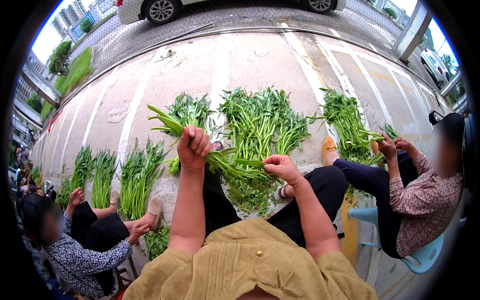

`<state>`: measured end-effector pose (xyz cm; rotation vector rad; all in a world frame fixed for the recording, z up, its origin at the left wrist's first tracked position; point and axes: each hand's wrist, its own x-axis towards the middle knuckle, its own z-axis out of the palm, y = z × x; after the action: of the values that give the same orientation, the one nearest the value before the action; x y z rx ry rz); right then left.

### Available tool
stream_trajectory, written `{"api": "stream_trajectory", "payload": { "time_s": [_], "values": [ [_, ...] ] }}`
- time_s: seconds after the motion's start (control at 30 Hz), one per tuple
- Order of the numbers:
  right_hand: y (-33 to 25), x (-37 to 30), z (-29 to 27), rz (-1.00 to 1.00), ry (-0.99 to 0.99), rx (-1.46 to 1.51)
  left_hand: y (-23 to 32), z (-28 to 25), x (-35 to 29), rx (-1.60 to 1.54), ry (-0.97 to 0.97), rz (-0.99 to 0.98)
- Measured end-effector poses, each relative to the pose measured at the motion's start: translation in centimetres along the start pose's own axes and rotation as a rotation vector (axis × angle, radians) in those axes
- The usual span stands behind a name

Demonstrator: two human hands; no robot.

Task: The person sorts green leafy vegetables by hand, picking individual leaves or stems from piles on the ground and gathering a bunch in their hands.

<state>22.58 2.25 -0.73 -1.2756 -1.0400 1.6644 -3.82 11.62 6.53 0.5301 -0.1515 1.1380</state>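
Observation:
My left hand (195, 147) is closed round a bunch of leafy greens with long pale stems (169, 121), which looks like water spinach. The cut stem ends point up and to the left; the leafy end hangs to the right between my knees. My right hand (285, 169) pinches the tip of a long leaf (248, 163) at that leafy end. Just beyond my hands a broad pile of the same greens (252, 120) lies on the ground. Below the bunch, loose plucked leaves (252, 195) form a heap between my feet.
More piles of greens lie at left (140, 180) and right (345, 117). A person in a patterned top (85, 255) sits at my left. Another person (420, 200) on a blue plastic stool (425, 252) handles greens at my right. A wire-mesh fence (200, 20) stands beyond the paving.

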Motion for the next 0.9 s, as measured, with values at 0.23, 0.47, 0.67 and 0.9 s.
{"api": "stream_trajectory", "payload": {
  "time_s": [0.23,0.47,0.67,0.9],
  "values": [
    [-0.5,-0.1,-0.2,-0.068,0.105,-0.013,-0.2,-0.1,0.3,0.097,0.123,0.021],
    [0.2,0.2,-0.4,-0.306,0.205,-0.324,-0.3,0.0,0.3,0.105,0.146,0.02],
    [-0.8,0.0,0.7,-0.158,0.205,-0.083,-0.3,-0.2,0.4,0.117,0.164,0.043],
    [-2.0,-0.6,1.6,0.161,0.067,0.238,-0.2,-0.3,0.4,0.104,0.174,0.066]
  ]
}}
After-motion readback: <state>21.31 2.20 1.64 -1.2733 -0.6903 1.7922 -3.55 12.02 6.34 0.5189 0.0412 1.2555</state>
